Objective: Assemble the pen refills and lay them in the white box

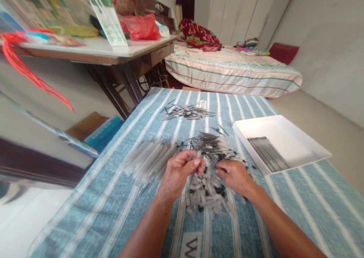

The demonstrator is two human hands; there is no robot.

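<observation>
My left hand (pixel 180 171) pinches a translucent pen barrel (pixel 198 155) between thumb and fingers. To its right, my right hand (pixel 234 174) has its fingertips drawn together at the edge of the small parts; whatever they hold is too small to make out. Below and between the hands lies a pile of clear and black caps (pixel 207 195). Left of my left hand is a bundle of translucent barrels (pixel 149 159). Dark thin refills (pixel 209 141) are heaped just beyond my hands, and a looser pile of refills (pixel 187 112) sits farther back.
A white open box (pixel 301 136) at the right holds a row of assembled pens (pixel 267 154). Everything rests on a blue striped tablecloth (pixel 99 205). A side table (pixel 142 47) with a red bag stands at the back left, and a bed (pixel 233 68) is behind.
</observation>
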